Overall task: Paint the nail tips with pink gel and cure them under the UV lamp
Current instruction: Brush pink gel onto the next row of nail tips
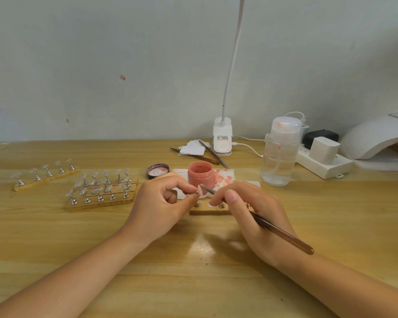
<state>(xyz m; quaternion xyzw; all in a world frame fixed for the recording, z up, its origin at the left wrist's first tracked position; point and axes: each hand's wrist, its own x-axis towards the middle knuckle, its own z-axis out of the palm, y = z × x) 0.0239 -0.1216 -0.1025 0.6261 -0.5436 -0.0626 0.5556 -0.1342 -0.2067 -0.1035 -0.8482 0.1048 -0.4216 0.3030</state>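
My left hand [163,203] pinches a small metal holder with a clear nail tip [200,190] on it, lifted just above a wooden strip [207,211]. In my right hand [251,214] is a brown-handled brush [283,234]; its tip touches the nail tip. Right behind the hands stands an open jar of pink gel [200,175] on a stained paper [223,175], its lid [158,171] to the left. The white UV lamp [377,138] sits at the far right edge.
Wooden strips with several clear nail tips on metal stands [101,191] lie to the left, one more strip [46,174] further left. A clear pump bottle [279,152], power strip [324,164], desk lamp base [222,138], tweezers and wipes [193,148] stand behind.
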